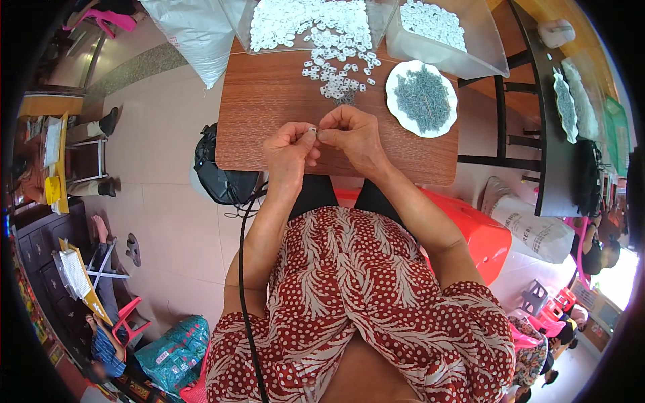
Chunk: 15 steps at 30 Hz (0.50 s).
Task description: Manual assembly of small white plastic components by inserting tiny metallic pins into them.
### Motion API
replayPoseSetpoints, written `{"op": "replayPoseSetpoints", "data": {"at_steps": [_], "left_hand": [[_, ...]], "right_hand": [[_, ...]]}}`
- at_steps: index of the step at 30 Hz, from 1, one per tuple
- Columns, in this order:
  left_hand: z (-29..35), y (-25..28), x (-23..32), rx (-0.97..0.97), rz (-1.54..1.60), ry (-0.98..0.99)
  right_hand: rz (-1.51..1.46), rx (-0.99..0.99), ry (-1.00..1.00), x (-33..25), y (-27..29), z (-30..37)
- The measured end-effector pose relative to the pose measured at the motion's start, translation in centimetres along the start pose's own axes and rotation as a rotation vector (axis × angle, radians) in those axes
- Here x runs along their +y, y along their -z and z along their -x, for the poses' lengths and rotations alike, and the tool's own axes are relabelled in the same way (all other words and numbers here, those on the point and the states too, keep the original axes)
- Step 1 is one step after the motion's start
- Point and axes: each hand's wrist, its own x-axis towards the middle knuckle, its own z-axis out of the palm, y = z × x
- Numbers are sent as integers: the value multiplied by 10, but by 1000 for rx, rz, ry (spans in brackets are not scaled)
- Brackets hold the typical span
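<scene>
Over the near half of a brown wooden table (248, 127), my two hands meet at the fingertips. My left hand (287, 149) pinches a small white plastic piece (312, 129) between thumb and finger. Close against it, the thumb and forefinger of my right hand (356, 138) are pressed together; whatever they hold is too small to make out. Just beyond, loose white plastic pieces (334, 79) spread over the tabletop, with a few thin grey pins (346, 98) by my right fingers. A white scalloped plate (392, 106) to the right carries a heap of similar grey pins (423, 99).
At the far edge stand two clear bins, the left one with a heap of white pieces (306, 23), the right bin (437, 62) partly filled. A white sack (195, 40) leans at the table's left, above a black backpack (215, 168). A black cable (243, 282) runs past my left arm.
</scene>
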Motion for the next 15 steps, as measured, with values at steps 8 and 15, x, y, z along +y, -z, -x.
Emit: {"op": "replayPoseSetpoints", "data": {"at_steps": [8,15], "left_hand": [[4,-3,5,30,50,11],[7,-5,0,74,-63,-69]], "right_hand": [[55,73,57,0,-6,4],[66,92,88,0,-8,7]]}}
